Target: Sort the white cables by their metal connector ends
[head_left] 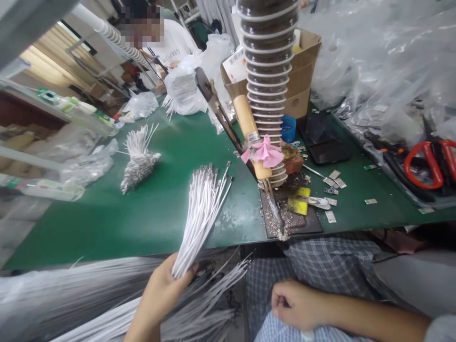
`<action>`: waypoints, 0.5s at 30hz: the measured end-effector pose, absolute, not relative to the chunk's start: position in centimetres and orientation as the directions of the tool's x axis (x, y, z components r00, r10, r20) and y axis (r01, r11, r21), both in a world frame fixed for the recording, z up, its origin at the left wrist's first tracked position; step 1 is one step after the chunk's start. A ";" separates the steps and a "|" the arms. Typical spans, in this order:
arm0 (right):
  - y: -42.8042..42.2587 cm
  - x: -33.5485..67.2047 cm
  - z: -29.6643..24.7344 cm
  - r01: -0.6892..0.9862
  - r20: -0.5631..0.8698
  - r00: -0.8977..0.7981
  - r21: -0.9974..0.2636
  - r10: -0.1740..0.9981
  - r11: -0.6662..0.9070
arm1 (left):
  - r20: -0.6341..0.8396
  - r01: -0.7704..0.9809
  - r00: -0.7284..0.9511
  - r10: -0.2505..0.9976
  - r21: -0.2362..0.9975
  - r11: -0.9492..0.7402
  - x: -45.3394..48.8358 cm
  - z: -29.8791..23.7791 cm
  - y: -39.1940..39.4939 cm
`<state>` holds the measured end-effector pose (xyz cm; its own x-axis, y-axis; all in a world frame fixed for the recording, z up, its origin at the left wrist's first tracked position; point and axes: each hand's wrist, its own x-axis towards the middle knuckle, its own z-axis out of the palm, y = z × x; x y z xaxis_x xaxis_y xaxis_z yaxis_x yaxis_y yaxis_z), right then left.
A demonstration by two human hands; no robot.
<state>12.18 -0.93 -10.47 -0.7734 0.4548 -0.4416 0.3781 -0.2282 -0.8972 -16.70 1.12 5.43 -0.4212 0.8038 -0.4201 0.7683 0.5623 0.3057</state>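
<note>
My left hand (164, 289) is closed around a bundle of white wires (199, 213), whose tips fan out over the green table (167, 209). Small metallic ends show at those tips. My right hand (297, 304) lies on my lap, fingers curled into a loose fist with nothing visible in them. To the right of the held wires, a soldering iron (254, 142) with a wooden handle and a pink cloth tied on leans tip-down over a dark plate (313, 225). A yellow sponge (299, 201) sits on that plate.
A ribbed hose (267, 71) rises behind the iron. Red-handled scissors (423, 166) lie in a tray at right. Small circuit boards (331, 216) are scattered nearby. A twisted wire bundle (140, 161) lies at left; more wires (89, 289) hang below. Across the table sits another person (171, 40).
</note>
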 end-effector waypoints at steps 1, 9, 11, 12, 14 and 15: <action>-0.9 12.2 -10.4 0.369 -0.441 -0.772 -0.897 0.457 -0.242 | -0.355 0.689 -0.472 0.807 0.423 0.589 -16.4 5.7 0.7; 0.4 10.8 -6.9 0.289 -0.535 -0.746 -0.796 0.396 -0.532 | 0.025 -0.170 -0.699 0.715 0.965 -0.199 -12.7 10.3 -2.1; 0.9 10.3 -5.5 0.270 -0.524 -0.761 -0.792 0.382 -0.548 | 0.073 -0.236 -0.603 0.794 0.935 -0.266 -12.5 10.5 -2.3; 1.1 10.1 -4.9 0.266 -0.515 -0.770 -0.796 0.377 -0.544 | 0.093 -0.227 -0.492 0.865 0.946 -0.231 -12.4 10.5 -2.4; 1.4 9.8 -4.1 0.265 -0.499 -0.784 -0.807 0.370 -0.527 | 0.078 -0.181 -0.191 0.978 0.977 -0.114 -12.3 10.3 -2.3; 1.5 9.7 -3.9 0.259 -0.487 -0.790 -0.816 0.373 -0.516 | 0.065 -0.181 -0.045 0.997 0.981 -0.072 -12.1 10.1 -2.3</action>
<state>9.66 1.51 -3.92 -0.7902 0.3726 -0.4865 0.2595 -0.5158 -0.8165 -12.08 -2.28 10.11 -0.0453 0.9968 0.0652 -0.1812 -0.0724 0.9808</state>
